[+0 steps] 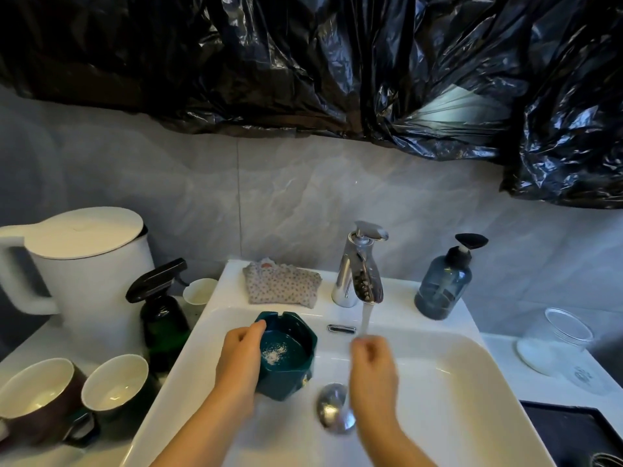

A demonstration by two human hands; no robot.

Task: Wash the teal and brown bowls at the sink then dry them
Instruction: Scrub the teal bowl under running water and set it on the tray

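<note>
The left hand [239,362] grips the teal bowl [286,355] in the sink [438,382]. The right hand [372,369], blurred under running water [365,318], is perhaps loosely curled.

No word, brand, number or sign can be read anywhere. The only trace of print is a small dark mark [580,375] on a pale surface at the right of the table [539,389], just on the near side of the clear plastic cup [568,328]. It is too faint and blurred to tell whether it is letters or a logo.
</note>
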